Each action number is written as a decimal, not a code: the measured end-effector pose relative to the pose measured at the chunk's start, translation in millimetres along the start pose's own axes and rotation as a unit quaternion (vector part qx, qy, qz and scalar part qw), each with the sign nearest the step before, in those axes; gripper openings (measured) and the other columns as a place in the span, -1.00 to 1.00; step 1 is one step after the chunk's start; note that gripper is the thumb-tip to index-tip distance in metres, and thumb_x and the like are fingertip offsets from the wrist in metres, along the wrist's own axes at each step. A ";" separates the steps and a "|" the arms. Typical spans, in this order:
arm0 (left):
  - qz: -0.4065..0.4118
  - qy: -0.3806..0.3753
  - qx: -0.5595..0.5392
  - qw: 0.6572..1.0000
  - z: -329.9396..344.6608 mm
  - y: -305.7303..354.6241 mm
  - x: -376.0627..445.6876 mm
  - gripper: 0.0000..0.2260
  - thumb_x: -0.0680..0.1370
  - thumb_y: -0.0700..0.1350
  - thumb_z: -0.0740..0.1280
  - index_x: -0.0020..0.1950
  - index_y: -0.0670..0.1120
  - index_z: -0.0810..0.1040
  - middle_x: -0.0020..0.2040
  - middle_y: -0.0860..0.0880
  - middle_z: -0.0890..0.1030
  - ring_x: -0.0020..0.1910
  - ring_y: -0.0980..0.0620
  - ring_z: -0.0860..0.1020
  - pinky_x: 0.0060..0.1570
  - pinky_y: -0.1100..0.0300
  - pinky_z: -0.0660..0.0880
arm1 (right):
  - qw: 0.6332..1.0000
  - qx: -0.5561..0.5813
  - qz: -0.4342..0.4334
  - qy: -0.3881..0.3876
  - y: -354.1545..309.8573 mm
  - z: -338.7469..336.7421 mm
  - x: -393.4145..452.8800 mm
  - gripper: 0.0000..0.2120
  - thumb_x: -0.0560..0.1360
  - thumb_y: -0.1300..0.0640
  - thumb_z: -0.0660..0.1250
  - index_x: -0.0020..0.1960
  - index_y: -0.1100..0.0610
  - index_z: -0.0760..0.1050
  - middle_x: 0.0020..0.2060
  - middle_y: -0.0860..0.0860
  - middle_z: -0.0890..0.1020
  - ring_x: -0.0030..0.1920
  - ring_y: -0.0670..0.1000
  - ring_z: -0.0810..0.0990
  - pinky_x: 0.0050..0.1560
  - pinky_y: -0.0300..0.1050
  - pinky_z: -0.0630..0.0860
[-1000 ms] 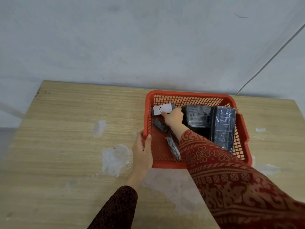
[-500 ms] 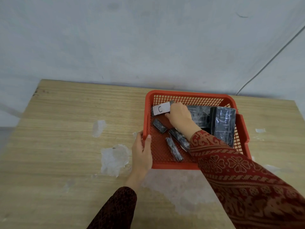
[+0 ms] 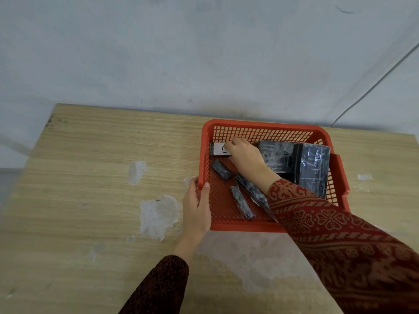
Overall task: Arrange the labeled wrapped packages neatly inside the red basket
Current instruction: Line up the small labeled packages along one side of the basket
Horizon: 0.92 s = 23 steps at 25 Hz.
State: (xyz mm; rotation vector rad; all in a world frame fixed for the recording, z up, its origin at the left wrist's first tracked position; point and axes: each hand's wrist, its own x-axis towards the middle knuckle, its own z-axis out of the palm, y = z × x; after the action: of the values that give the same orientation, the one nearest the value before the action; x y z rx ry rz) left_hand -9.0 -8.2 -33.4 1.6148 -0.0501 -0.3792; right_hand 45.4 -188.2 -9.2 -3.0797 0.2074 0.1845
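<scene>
The red basket stands on the wooden table at the right. My left hand grips its left rim. My right hand reaches into the far left corner and holds a black wrapped package with a white label, partly hidden by my fingers. Two large shiny black packages stand at the right side of the basket. Three small black packages lie loose on the basket floor: a short one and two long ones.
The table's back edge meets a grey wall. White worn patches mark the tabletop left of the basket. A thin cable runs down the wall at the far right.
My right hand has lowered the labelled package into the basket's far left corner, so my fingers now cover part of the label. My left hand has stayed on the rim.
</scene>
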 end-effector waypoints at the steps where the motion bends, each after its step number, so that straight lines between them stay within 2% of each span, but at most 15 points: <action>1: -0.001 0.001 0.002 1.000 0.0 0.0 0.0 -0.80 0.56 0.11 0.17 0.08 0.11 0.51 -0.13 0.04 0.63 -0.13 -0.06 0.59 -0.02 -0.11 0.56 | 1.000 -0.005 -0.015 0.002 2.2 5.6 -0.9 -0.72 0.46 0.38 0.25 0.16 0.23 0.42 0.10 0.18 0.52 0.14 0.20 0.46 -0.18 0.04 0.49; 5: 0.005 -0.003 0.006 1.000 0.1 1.3 0.1 -0.84 0.57 0.11 0.17 0.06 0.15 0.50 -0.15 0.15 0.63 -0.16 0.10 0.58 -0.05 0.00 0.56 | 0.999 0.004 -0.013 0.039 8.3 12.4 2.0 -0.74 0.47 0.35 0.23 0.15 0.21 0.42 0.10 0.17 0.50 0.13 0.20 0.43 -0.19 0.02 0.44; 8: 0.012 0.000 0.005 1.000 0.6 1.8 0.1 -0.86 0.57 0.09 0.18 0.05 0.17 0.50 -0.15 0.16 0.62 -0.15 0.10 0.58 -0.07 0.03 0.56 | 0.994 0.059 -0.025 0.085 -0.8 16.7 -10.4 -0.73 0.44 0.11 0.36 0.06 0.21 0.44 0.01 0.16 0.53 0.05 0.19 0.49 -0.10 0.06 0.47; 10: 0.014 0.002 0.010 1.000 0.1 2.1 -0.1 -0.85 0.57 0.09 0.18 0.05 0.16 0.50 -0.15 0.15 0.63 -0.17 0.11 0.58 -0.08 0.04 0.56 | 0.994 0.103 -0.013 0.036 -11.7 21.4 -22.4 -0.58 0.37 -0.03 0.45 0.06 0.19 0.41 -0.02 0.15 0.55 -0.01 0.17 0.52 -0.10 0.05 0.48; 12: 0.015 0.001 0.014 1.000 -0.6 1.2 -0.9 -0.85 0.57 0.08 0.17 0.06 0.14 0.50 -0.14 0.14 0.63 -0.17 0.11 0.58 -0.08 0.07 0.56 | 0.991 0.129 0.014 -0.037 -15.1 26.7 -29.3 -0.51 0.33 -0.05 0.49 0.10 0.17 0.39 0.03 0.14 0.56 0.01 0.18 0.54 -0.03 0.05 0.49; 14: 0.010 0.003 0.014 1.000 -0.7 2.0 -0.9 -0.82 0.56 0.09 0.17 0.07 0.11 0.51 -0.13 0.09 0.64 -0.15 0.09 0.59 -0.07 0.04 0.57 | 0.975 0.212 0.043 -0.047 -9.5 25.2 -28.9 -0.57 0.35 -0.01 0.48 0.09 0.17 0.44 0.02 0.12 0.59 0.00 0.14 0.57 -0.02 -0.01 0.51; 16: 0.007 0.009 0.015 1.000 -0.1 3.6 -0.2 -0.81 0.55 0.10 0.18 0.07 0.09 0.51 -0.11 0.08 0.64 -0.12 0.09 0.60 -0.04 0.05 0.57 | 0.939 0.331 0.091 -0.026 -0.6 18.3 -26.7 -0.67 0.42 0.00 0.41 0.09 0.18 0.52 -0.03 0.09 0.63 -0.03 0.07 0.59 -0.09 -0.15 0.46; 19: 0.009 0.008 0.021 1.000 0.3 4.7 -0.3 -0.85 0.56 0.10 0.17 0.05 0.15 0.50 -0.11 0.11 0.64 -0.11 0.08 0.60 -0.03 0.05 0.56 | 0.890 0.429 0.151 -0.037 14.3 8.8 -24.2 -0.68 0.50 0.04 0.30 0.21 0.16 0.48 0.08 0.06 0.58 0.13 0.04 0.53 -0.02 -0.17 0.37; 21: 0.008 0.007 0.023 1.000 0.2 3.6 -1.1 -0.85 0.56 0.12 0.17 0.03 0.17 0.50 -0.12 0.07 0.63 -0.14 -0.01 0.59 -0.05 -0.03 0.57 | 0.887 0.433 0.141 -0.071 22.9 1.2 -21.5 -0.68 0.50 0.07 0.32 0.21 0.15 0.44 0.13 0.06 0.55 0.18 0.05 0.51 0.00 -0.14 0.38; 23: 0.006 0.007 0.024 1.000 0.3 3.8 -2.3 -0.86 0.55 0.14 0.17 0.00 0.20 0.50 -0.12 -0.04 0.63 -0.18 -0.05 0.57 -0.06 -0.10 0.54 | 0.903 0.405 0.104 -0.099 28.4 -6.7 -17.4 -0.67 0.49 0.05 0.36 0.20 0.15 0.46 0.08 0.05 0.56 0.12 0.07 0.54 0.00 -0.11 0.44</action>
State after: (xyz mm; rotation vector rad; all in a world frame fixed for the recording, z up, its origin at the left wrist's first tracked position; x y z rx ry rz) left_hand -10.5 -8.2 -29.1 1.6638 -0.0583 -0.3598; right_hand 25.2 -214.4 -1.6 -2.1902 0.4653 0.3190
